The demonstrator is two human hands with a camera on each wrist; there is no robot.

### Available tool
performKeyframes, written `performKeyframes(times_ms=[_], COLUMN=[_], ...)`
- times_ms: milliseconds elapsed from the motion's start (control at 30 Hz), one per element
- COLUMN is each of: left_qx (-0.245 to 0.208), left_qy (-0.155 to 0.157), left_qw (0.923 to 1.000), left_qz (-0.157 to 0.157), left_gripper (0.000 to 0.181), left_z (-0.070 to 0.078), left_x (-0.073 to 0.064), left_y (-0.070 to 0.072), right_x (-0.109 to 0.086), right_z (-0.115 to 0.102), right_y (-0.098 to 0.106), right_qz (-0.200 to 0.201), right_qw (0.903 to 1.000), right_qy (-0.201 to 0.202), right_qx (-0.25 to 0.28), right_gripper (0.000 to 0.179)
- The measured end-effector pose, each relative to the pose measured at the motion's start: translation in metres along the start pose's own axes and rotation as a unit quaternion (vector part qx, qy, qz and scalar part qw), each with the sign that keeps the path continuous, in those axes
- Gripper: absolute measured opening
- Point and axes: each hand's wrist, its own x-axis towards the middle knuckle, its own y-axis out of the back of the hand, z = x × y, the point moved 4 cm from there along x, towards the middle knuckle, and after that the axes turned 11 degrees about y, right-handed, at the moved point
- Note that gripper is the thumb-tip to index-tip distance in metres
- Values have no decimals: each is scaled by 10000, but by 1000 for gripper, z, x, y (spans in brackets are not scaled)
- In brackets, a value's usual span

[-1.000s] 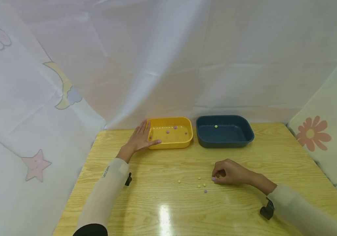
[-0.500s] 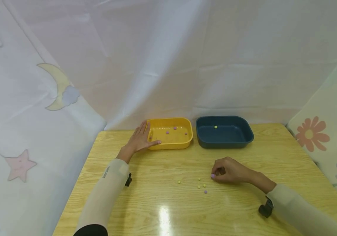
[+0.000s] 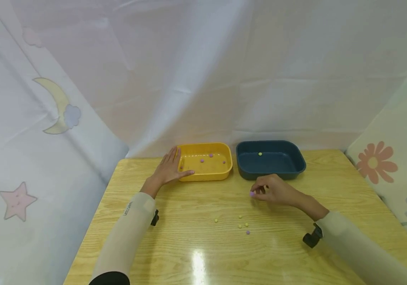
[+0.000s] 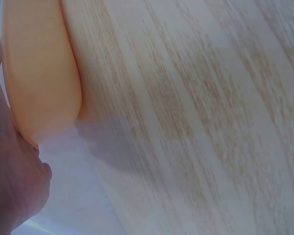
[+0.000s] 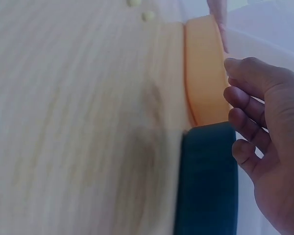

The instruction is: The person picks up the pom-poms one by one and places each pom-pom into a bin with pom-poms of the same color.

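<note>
In the head view my left hand (image 3: 168, 170) rests over the left end of the yellow tray (image 3: 207, 177), fingers spread along its side and thumb on the front rim. My right hand (image 3: 276, 190) pinches a small purple ball (image 3: 251, 194) between thumb and fingertips, above the table in front of the dark blue tray (image 3: 274, 160). That ball is not visible in the right wrist view. Several purple balls (image 3: 202, 160) lie inside the yellow tray. A single pale yellow ball (image 3: 260, 154) sits in the blue tray.
Several pale yellow balls (image 3: 240, 217) and one purple ball (image 3: 248, 232) lie on the wooden table (image 3: 175, 245), nearer than the right hand. Both trays stand side by side at the back edge, before a white hanging cloth (image 3: 203, 79).
My right hand has lifted the pinched purple ball and moved it away from the loose balls, towards the trays and slightly left. The left hand stays on the yellow tray.
</note>
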Motion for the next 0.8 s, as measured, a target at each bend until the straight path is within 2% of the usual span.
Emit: performKeyframes(times_ms=[233, 400, 800], left_qx=[-32, 7, -4], left_qy=[-10, 1, -10], left_qw=[10000, 10000, 10000], left_qz=[-12, -51, -62], left_gripper=[119, 123, 123], left_z=[0, -2, 1], left_x=[0, 1, 0], left_y=[-1, -1, 0], right_x=[17, 29, 55], right_z=[8, 14, 33], right_y=[5, 5, 6], right_qz=[241, 342, 630], right_qw=[9992, 9982, 9893], right_qy=[-228, -463, -1264], right_qx=[-205, -154, -367], right_gripper=[7, 2, 6])
